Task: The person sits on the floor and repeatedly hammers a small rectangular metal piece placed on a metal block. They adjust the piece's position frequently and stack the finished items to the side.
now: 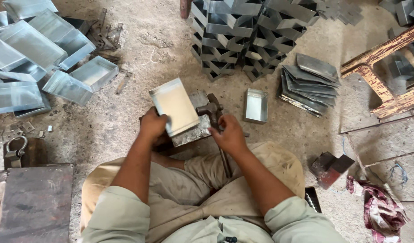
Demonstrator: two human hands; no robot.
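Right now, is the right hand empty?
No, the right hand grips a hammer by its handle, beside the metal tray.

Shiny sheet-metal tray (174, 106), dull iron hammer (212, 110) (rusty), gritty floor (157, 49)

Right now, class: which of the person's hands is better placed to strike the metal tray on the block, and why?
Probably the right hand: it grips the hammer, whose head sits beside the metal tray. The left hand holds that tray on the block.
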